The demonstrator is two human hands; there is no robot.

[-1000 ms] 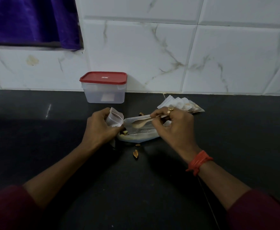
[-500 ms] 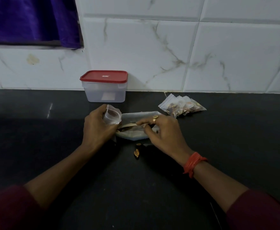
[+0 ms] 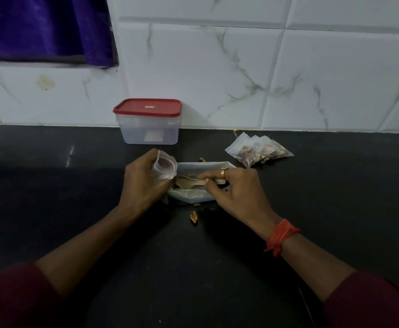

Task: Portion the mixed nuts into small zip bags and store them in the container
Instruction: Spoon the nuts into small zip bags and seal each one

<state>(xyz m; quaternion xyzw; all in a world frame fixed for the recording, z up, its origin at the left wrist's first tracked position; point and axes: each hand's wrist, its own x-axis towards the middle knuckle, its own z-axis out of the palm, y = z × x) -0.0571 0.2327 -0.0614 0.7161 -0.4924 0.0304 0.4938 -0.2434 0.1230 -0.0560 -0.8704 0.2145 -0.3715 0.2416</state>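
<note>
1. Small zip bag [image 3: 164,168]: held up w/ mouth open, just above the counter [image 3: 75,209], at the left end of the large nut bag [image 3: 193,196]. Contents not discernible.
2. Left hand [image 3: 144,183]: fingers and thumb curled round the small zip bag, pinching its sides.
3. Large nut bag: lay flat at centre of the counter, between both hands. The spoon [image 3: 189,182] had its bowl at the bag's opening, among dark nut pcs.
4. Right hand [image 3: 236,190]: fingertips pinched the spoon handle. Ring [image 3: 223,172] on one finger, red thread [image 3: 280,236] at wrist. This hand hid the right part of the nut bag.
5. Loose nuts [image 3: 193,217]: a few pcs on the counter just in front of the nut bag; one more at its rear edge.
6. Filled zip bags [image 3: 258,151]: fanned pile at rear right, apart from the hands, near the tile wall [image 3: 217,67].
7. Container [image 3: 148,131]: clear, red lid [image 3: 147,106] on, at rear against the wall, behind the left hand.
8. Purple cloth [image 3: 44,27]: upper left, over the wall.
</note>
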